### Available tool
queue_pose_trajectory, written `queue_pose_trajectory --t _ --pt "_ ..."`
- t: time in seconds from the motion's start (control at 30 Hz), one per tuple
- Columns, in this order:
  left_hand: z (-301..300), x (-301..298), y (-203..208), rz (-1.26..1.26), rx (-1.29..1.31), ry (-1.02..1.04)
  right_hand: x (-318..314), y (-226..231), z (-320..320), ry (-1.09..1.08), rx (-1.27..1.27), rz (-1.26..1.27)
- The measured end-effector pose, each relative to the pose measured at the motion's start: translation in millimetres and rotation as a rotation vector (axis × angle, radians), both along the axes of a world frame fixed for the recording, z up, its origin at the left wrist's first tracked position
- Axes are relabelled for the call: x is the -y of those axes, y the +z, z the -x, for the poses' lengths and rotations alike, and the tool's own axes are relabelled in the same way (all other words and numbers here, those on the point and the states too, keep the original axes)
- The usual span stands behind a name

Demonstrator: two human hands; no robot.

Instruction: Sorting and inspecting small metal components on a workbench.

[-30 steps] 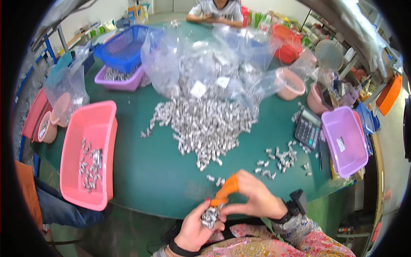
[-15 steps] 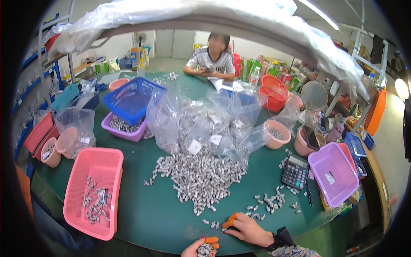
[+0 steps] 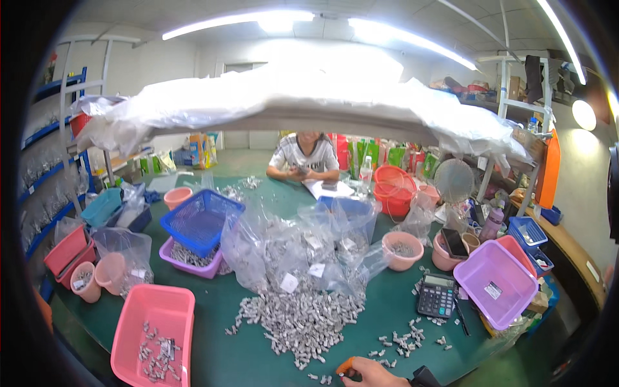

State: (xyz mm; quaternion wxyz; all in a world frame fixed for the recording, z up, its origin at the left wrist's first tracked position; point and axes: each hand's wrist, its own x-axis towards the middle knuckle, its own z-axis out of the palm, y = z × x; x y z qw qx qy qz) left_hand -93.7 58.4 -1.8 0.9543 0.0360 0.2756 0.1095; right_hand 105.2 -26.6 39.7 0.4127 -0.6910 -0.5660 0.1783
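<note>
At the lower edge my right hand [image 3: 371, 374] shows in part, with an orange finger cot [image 3: 346, 366] on a bent finger and a dark band at the wrist. Finger and thumb come together on what looks like a small silver metal part, mostly covered by the fingertips. Beside the fingertips lie a few loose silver metal parts [image 3: 320, 379]. A large heap of the same parts [image 3: 303, 322] spreads over the green table [image 3: 238, 361] ahead of the hand. Another scatter of parts [image 3: 405, 340] lies to its right. My left hand is out of the picture.
A pink basket [image 3: 155, 303] with some parts stands at left. Behind the heap are clear plastic bags [image 3: 284, 248] and a blue basket [image 3: 203, 219]. A calculator [image 3: 436, 297] and a purple basket [image 3: 496, 284] are at right. A co-worker [image 3: 304, 158] sits across the table.
The view has tilted up, so everything sits lower in the picture. My left hand, which held a cluster of metal parts, has dropped out of sight. The right hand stays beside the loose parts.
</note>
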Motion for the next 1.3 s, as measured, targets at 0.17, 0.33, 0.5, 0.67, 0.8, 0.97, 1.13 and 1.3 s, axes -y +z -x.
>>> queue_pose_trajectory --t 0.17,0.33,0.5,0.67,0.8,0.97,1.13,1.3 --pt "-7 -7 -3 0.015 0.085 -0.008 -19 17 -16 -0.115 -0.120 -0.089" --pt "-4 -11 -7 0.082 0.078 0.036 -48 25 -26 -0.138 -0.270 -0.190" --pt "-2 -14 -8 0.062 -0.010 0.020 -50 28 -21 -0.112 -0.115 -0.118" --pt "-3 -7 -5 0.070 0.037 -0.019 -40 24 -13 -0.168 -0.146 -0.110" --pt "3 -4 -7 -0.014 -0.024 -0.029 -35 18 -11 -0.102 -0.156 -0.075" --pt "-4 -7 -7 0.033 0.068 -0.004 -33 38 12 0.232 0.036 -0.181" --pt "-5 -8 5 -0.003 -0.065 -0.038 -30 2 -10 0.075 0.183 -0.019" --pt "-1 -8 -3 0.010 -0.036 -0.050 -27 -28 2 -0.063 0.365 0.101"
